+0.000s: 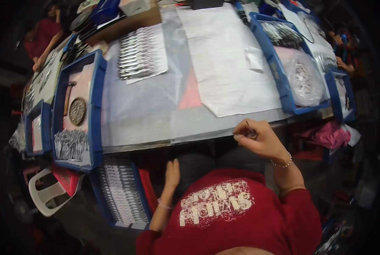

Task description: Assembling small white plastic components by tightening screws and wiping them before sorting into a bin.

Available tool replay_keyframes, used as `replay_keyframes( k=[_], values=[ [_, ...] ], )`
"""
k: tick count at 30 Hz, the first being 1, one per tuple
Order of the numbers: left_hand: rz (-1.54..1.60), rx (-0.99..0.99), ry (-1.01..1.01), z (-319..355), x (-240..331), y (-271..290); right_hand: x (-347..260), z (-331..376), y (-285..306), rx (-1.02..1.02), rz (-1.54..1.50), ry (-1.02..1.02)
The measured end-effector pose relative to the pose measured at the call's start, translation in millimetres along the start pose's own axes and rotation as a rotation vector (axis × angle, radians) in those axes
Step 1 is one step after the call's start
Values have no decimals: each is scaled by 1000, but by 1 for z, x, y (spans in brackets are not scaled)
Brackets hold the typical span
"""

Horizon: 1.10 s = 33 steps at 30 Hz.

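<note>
My right hand, with a beaded bracelet at the wrist, is raised just off the table's near edge. Its fingers are curled in a pinch around something small and dark that I cannot make out. Low by my lap is my left hand, fingers stretched out, holding nothing. A blue crate filled with rows of slim silver metal pieces stands below the table edge, to the left of that hand. White paper sheeting covers the tabletop in front of my right hand.
Slim metal pieces lie in a row on paper. The left blue tray holds a hammer, a round dish and metal parts. The right blue tray holds a plastic bag of small parts. Other people sit at both sides.
</note>
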State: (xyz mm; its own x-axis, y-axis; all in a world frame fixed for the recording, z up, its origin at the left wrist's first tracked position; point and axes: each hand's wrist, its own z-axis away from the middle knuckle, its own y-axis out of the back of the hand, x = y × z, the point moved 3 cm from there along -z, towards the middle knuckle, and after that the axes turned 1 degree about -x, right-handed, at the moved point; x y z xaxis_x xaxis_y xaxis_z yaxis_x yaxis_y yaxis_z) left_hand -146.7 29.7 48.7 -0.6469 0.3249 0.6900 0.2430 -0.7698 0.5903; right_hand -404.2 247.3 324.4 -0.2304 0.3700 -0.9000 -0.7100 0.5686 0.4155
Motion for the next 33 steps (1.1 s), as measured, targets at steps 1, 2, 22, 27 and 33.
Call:
replay_keyframes(
  k=[1, 2, 22, 27, 33],
  values=[
    [-44, -20, 55, -5, 19, -4, -1, 1, -7, -11, -120, -50],
    [-128, -165, 27, -14, 14, -7, -16, -5, -16, -35, -149, -22],
    [-100, -200, -165, 6, 32, 10, -222, -24, -77, -1050, -632, 280],
    [-203, -296, -264, 36, 41, 9, -193, -44, -48, -738, -815, 326],
    [-198, -524, -14, -15, 29, -17, -180, -44, -46, -536, -1076, 92]
  ],
)
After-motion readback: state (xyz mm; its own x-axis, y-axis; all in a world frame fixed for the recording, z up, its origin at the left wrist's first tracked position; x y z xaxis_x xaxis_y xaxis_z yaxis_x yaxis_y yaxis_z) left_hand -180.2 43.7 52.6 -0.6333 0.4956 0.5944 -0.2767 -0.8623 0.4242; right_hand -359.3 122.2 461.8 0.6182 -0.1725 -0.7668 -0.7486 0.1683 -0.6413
